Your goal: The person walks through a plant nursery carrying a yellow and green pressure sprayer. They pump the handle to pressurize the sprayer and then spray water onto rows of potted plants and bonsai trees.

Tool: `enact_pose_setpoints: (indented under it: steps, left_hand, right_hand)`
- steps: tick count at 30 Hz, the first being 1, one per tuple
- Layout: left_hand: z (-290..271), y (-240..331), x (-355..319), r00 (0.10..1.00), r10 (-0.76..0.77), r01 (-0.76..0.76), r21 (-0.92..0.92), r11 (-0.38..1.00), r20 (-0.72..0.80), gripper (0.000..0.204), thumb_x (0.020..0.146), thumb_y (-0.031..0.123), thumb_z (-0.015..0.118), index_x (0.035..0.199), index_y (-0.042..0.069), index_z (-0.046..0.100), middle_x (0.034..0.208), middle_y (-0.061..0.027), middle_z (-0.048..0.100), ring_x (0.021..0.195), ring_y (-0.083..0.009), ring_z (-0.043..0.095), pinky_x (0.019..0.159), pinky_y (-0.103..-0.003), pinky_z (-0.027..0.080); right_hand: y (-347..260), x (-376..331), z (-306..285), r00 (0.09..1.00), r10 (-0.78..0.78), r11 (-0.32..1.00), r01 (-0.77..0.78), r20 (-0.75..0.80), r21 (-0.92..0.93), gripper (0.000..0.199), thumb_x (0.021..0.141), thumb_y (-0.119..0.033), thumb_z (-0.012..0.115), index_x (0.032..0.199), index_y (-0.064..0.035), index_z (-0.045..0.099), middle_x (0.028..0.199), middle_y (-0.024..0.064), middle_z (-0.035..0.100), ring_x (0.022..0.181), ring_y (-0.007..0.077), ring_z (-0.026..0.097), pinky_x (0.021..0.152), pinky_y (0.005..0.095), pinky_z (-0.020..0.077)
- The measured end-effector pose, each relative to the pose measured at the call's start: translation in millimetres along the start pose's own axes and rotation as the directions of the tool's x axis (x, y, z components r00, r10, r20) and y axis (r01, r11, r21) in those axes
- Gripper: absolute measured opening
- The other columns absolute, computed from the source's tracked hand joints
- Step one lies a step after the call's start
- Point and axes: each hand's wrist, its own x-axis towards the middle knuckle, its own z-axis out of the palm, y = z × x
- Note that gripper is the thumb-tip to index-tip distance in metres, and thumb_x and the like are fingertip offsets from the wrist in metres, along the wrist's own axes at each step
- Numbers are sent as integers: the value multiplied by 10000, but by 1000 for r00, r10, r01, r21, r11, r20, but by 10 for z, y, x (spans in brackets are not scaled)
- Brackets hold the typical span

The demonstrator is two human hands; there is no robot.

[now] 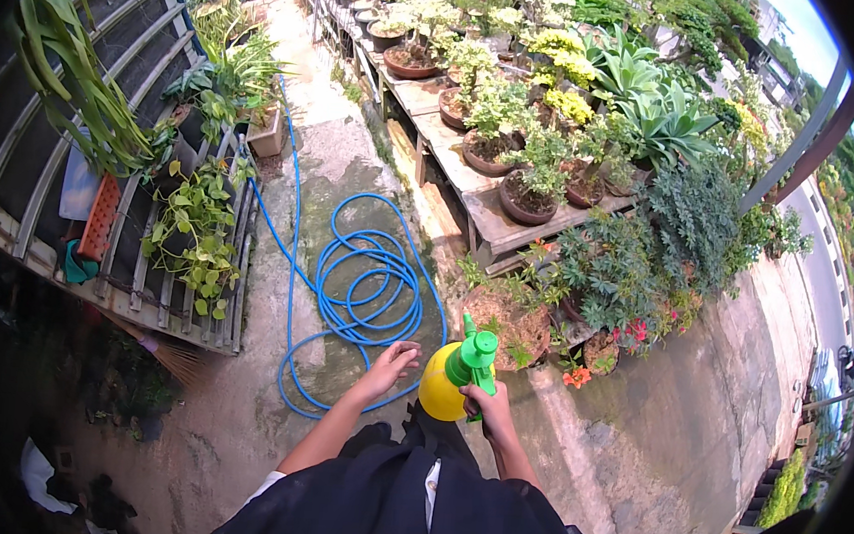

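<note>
Pressure sprayer (456, 372), hand-pumped, one, with one rounded yellow tank (437, 393), one green nozzle (469, 325) and one green handle (489, 380). Location: at lower centre, just in front of the dark garment (357, 513), over concrete paving (674, 442). Probably light when empty, noticeably heavier when filled; of fill level impossible to tell. Likely stiff-shelled, smooth, slippery if wet; fairly robust at the tank, more fragile at the nozzle. Best taken by the handle, with a second palm beneath the tank against any weight. Right hand (488, 404), one: wrapped around the handle. Left hand (395, 365), one: free of any load, with fingers loosely curled, just beside the tank, apparently apart from it. Beyond: blue hose (294, 260), seemingly one, in a loose coil on the paving, with overlapping loops too tangled for a sure count. Ahead to the right: plant bench (495, 234), one long run, with brown bowl planters (525, 204), at least five toward the near end, plus others farther back, uncountable. Also large pale-green rosette plants (674, 126), at least two; orange-red bloom (577, 377), one conspicuous, low beside the bench. To the left: slatted rack (138, 274), one; orange perforated tray (100, 218), one; yellow-green trailing plant (194, 234), apparently one; broom (174, 360), one, visible chiefly by bristles.
</note>
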Motion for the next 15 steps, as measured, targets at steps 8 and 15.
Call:
enact_pose_setpoints:
  steps: [8, 15]
  left_hand:
    - [-170, 224, 274, 966, 1, -26, -94, 995, -259, 333, 846, 306, 432, 1087, 77, 435, 1063, -55, 499, 931, -140, 493, 767, -288, 376]
    - [-558, 324, 439, 919, -42, -32, -179, 983, -392, 357, 848, 335, 411, 1090, 73, 438, 1057, -61, 513, 938, -149, 503, 764, -284, 389]
  right_hand:
    - [-237, 760, -237, 996, 62, 994, -55, 68, -91, 97, 661, -40, 541, 594, -14, 476, 457, 2, 420, 363, 78, 380, 364, 214, 281]
    - [-592, 1266, -113, 990, 82, 994, -73, 112, -76, 99, 646, -34, 558, 609, -31, 467, 463, -16, 414, 364, 61, 368, 361, 210, 269]
